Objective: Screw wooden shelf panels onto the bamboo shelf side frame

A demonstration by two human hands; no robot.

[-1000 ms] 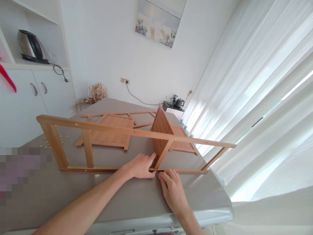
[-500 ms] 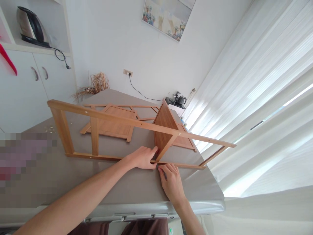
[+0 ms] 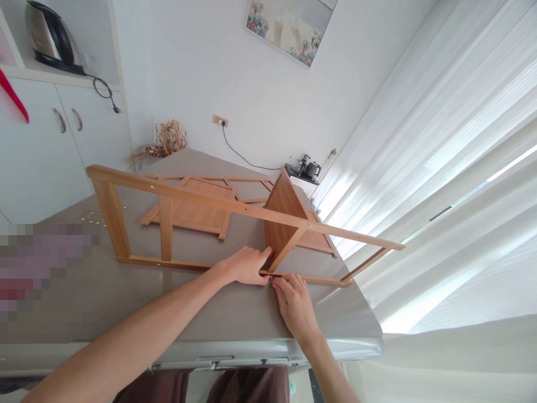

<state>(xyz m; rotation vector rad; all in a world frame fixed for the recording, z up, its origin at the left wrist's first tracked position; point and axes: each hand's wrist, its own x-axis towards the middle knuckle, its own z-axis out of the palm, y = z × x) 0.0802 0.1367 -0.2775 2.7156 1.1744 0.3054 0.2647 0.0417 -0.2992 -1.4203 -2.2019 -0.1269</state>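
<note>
A long wooden ladder-like frame (image 3: 180, 197) stands on its edge across the grey table (image 3: 218, 319). A wooden shelf board (image 3: 283, 215) is joined to it and stands upright behind it. My left hand (image 3: 245, 266) grips the frame's lower rail beside the board's joint. My right hand (image 3: 296, 305) lies on the table just below that joint, its fingertips pinched on a small dark tool that is mostly hidden.
More wooden panels (image 3: 191, 210) and rails lie flat on the far half of the table. Small screws (image 3: 94, 215) are scattered at the left. A kettle (image 3: 46, 36) stands on a white cabinet shelf. White curtains (image 3: 440, 168) hang on the right.
The view has tilted down a little and the frame sits slightly higher in the picture. Both hands stay at the same joint on the lower rail.
</note>
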